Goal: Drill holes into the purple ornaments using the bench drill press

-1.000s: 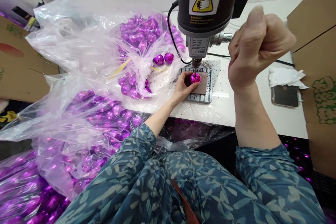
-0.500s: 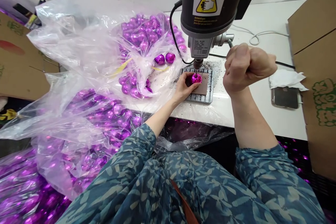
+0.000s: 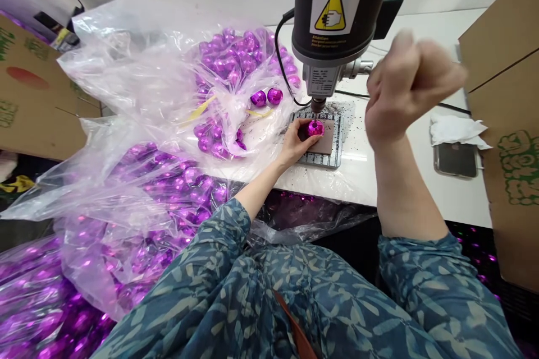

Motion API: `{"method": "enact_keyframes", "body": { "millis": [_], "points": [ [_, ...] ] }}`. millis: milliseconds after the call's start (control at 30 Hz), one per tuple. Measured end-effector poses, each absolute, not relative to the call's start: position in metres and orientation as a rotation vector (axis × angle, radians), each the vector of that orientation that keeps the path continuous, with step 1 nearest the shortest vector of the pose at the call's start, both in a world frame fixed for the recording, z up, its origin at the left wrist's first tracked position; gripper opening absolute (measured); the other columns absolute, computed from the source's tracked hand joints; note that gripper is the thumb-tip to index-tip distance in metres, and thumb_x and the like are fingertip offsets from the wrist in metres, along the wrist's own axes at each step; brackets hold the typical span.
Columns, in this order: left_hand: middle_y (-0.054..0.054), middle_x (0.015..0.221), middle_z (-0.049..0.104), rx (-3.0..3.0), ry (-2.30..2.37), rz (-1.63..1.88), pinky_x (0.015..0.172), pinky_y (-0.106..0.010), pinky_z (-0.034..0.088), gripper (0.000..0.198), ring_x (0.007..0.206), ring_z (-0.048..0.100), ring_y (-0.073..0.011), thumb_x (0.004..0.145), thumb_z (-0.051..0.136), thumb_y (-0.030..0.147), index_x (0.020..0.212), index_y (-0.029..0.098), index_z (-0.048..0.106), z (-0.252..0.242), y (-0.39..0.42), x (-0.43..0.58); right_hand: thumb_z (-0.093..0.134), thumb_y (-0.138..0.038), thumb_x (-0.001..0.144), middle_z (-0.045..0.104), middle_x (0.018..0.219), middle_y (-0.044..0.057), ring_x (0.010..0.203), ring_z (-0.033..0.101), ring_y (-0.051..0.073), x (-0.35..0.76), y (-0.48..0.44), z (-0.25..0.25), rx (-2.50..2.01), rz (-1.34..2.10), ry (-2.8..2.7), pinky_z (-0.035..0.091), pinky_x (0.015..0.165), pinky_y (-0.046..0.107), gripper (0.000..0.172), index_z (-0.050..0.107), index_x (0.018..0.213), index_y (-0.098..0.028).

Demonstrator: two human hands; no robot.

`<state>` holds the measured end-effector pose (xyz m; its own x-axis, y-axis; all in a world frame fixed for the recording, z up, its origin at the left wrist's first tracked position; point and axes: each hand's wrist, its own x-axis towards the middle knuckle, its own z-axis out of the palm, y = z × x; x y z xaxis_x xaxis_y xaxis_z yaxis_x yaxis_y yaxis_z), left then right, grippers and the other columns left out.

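Between the thumb and fingers of my left hand (image 3: 296,141) is a shiny magenta faceted ball (image 3: 315,128). It rests on a brown board (image 3: 325,143) lying on the slotted metal base (image 3: 336,154) of a drill press (image 3: 337,17). Directly above the ball is the drill chuck (image 3: 318,105), with a thin bit at the ball's top. My right hand (image 3: 410,87) is closed around the feed lever of the drill press, at the machine's right side; it is blurred, and the fist hides most of the lever.
Two loose magenta balls (image 3: 275,96) lie left of the drill press. Clear plastic bags (image 3: 138,84) full of such balls cover the left side. A phone (image 3: 455,159) lies under white tissue (image 3: 458,130) at right, beside a cardboard box (image 3: 514,123). Dark shavings surround the base.
My right hand has risen and moved slightly right with the lever. My left hand keeps the ball in the same place on the board.
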<state>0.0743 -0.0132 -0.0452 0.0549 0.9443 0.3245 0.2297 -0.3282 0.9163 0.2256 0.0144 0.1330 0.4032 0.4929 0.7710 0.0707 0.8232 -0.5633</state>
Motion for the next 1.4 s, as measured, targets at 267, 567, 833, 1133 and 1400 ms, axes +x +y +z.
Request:
{"method": "enact_keyframes", "body": {
  "millis": [267,567,833,1133,1400],
  "points": [
    [-0.007,0.112,0.080,1.775,1.124,0.971,0.082,-0.032,0.060,0.046,0.093,0.076,-0.0183,0.091,0.094,0.046,0.119,0.021,0.068,0.014,-0.084,0.049,0.054,-0.100,0.078,0.011,0.046,-0.006,0.035,0.017,0.001,0.219,0.054,0.192,-0.401,0.196,-1.056,0.003,0.046,0.032,0.091,0.006,0.066,-0.024],
    [-0.006,0.105,0.081,1.891,1.039,0.616,0.083,-0.032,0.060,0.033,0.091,0.075,-0.0193,0.104,0.080,0.053,0.111,0.021,0.077,0.049,-0.087,-0.012,0.067,-0.084,0.082,0.014,0.049,-0.007,0.037,0.023,-0.001,0.218,0.037,0.190,-0.349,0.241,-1.031,0.003,0.049,0.031,0.087,0.009,0.068,-0.022],
    [-0.015,0.130,0.078,1.963,1.892,0.901,0.123,-0.051,0.050,0.038,0.134,0.070,-0.0372,0.082,0.066,-0.008,0.104,0.020,0.078,0.025,0.089,-0.019,0.072,-0.081,0.086,0.013,0.048,-0.005,0.036,0.023,0.000,0.217,0.030,0.188,-0.298,0.250,-1.035,0.005,0.044,0.031,0.092,0.008,0.065,-0.020],
    [-0.003,0.084,0.071,1.194,1.640,1.231,0.076,-0.028,0.056,0.008,0.085,0.072,-0.0202,0.098,0.072,0.032,0.097,0.024,0.069,0.031,0.075,-0.025,0.067,-0.086,0.087,0.020,0.047,-0.006,0.038,0.024,-0.001,0.216,0.018,0.190,-0.316,0.265,-1.084,0.008,0.046,0.027,0.088,0.016,0.061,-0.018],
    [-0.006,0.114,0.082,1.052,1.079,1.279,0.075,-0.027,0.061,0.044,0.092,0.079,-0.0165,0.098,0.083,0.055,0.126,0.023,0.071,0.043,-0.036,0.002,0.064,-0.084,0.084,0.020,0.047,-0.007,0.038,0.029,-0.001,0.217,0.017,0.191,-0.359,0.270,-1.099,0.013,0.047,0.027,0.082,0.014,0.064,-0.021]
  ]
}}
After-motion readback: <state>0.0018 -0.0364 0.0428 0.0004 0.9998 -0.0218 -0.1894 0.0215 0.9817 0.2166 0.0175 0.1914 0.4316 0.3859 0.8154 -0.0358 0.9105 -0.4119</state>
